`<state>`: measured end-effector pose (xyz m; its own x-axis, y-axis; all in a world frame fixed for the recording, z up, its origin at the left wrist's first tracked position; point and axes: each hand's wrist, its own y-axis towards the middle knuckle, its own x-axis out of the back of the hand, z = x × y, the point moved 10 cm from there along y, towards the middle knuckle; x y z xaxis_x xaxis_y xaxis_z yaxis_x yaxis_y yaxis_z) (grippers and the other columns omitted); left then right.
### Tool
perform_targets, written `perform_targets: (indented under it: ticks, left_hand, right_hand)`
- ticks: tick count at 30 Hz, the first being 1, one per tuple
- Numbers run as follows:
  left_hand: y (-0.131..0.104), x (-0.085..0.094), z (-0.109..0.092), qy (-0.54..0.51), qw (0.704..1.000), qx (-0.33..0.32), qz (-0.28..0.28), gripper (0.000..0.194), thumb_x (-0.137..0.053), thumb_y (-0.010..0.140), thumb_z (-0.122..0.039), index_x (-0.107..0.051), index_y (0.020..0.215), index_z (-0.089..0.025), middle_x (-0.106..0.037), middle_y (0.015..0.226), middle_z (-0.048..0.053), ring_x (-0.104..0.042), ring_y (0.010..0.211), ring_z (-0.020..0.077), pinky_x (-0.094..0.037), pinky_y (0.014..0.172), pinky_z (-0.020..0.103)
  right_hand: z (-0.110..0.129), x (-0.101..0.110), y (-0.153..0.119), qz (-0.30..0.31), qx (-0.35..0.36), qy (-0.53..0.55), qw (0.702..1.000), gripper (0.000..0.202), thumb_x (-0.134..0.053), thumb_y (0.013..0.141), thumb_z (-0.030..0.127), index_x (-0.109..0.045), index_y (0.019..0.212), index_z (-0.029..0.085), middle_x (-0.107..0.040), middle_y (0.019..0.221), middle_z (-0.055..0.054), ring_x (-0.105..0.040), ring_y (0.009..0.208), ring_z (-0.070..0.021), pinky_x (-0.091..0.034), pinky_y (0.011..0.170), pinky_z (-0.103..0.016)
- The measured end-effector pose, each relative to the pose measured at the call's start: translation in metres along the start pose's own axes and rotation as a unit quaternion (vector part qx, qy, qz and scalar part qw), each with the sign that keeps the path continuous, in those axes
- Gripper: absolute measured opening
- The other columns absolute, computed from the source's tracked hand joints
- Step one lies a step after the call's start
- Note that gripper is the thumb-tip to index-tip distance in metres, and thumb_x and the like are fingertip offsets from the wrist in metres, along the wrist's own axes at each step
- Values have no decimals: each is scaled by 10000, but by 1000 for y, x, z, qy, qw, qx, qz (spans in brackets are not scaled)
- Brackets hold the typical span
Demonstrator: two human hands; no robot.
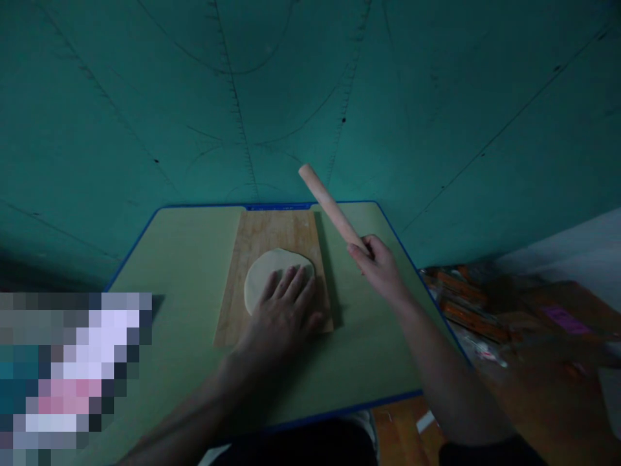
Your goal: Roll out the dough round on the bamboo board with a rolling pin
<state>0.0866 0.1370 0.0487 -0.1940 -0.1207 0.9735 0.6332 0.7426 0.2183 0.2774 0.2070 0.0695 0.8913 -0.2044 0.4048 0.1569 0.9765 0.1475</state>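
Over table (179,272) | left hand (281,310) flat on dough (264,273) | right hand (381,265) clasps rod (331,208)

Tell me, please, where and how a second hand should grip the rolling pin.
Probably grip the rolling pin around its free far end, coming from the left: this slim, straight cylinder slants leftward and away, and the right hand covers its near end.

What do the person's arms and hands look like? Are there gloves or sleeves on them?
No gloves! The left hand and the right hand are both bare, with no watch or bracelet that I can see. The right forearm is bare down to a dark sleeve near the bottom edge. No sleeve shows on the left forearm.
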Motion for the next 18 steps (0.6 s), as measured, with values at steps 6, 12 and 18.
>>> perform_targets:
  ticks: [6, 12, 18]
  left_hand:
    - [-9, 6, -9, 5, 999, -36, 6, 537, -357, 1049, -471, -487, 1486, -187, -469, 1555, 173, -419, 1452, 348, -397, 1149, 571]
    - [-4, 3, -9, 11, 1000, -14, 16, 542, -417, 1029, -485, -502, 1478, -194, -471, 1551, 179, -422, 1444, 375, -376, 1151, 612]
    - [0, 2, -12, 3, 1000, 11, 27, 563, -420, 1026, -493, -488, 1495, -189, -436, 1568, 206, -394, 1453, 411, -359, 1144, 644]
  right_hand:
    - [-2, 4, 1, -7, 2, -6, 1000, 424, -614, 782, 652, -459, 735, 261, -437, 604, 59, -420, 549, -137, -323, 505, -273]
    - [-7, 5, 3, -15, -12, -2, 1000, 401, -591, 757, 637, -459, 725, 260, -436, 600, 60, -418, 546, -134, -328, 505, -276]
    - [-19, 6, 7, -14, -34, -19, 999, 420, -581, 728, 663, -470, 737, 258, -443, 613, 51, -439, 572, -145, -328, 510, -277]
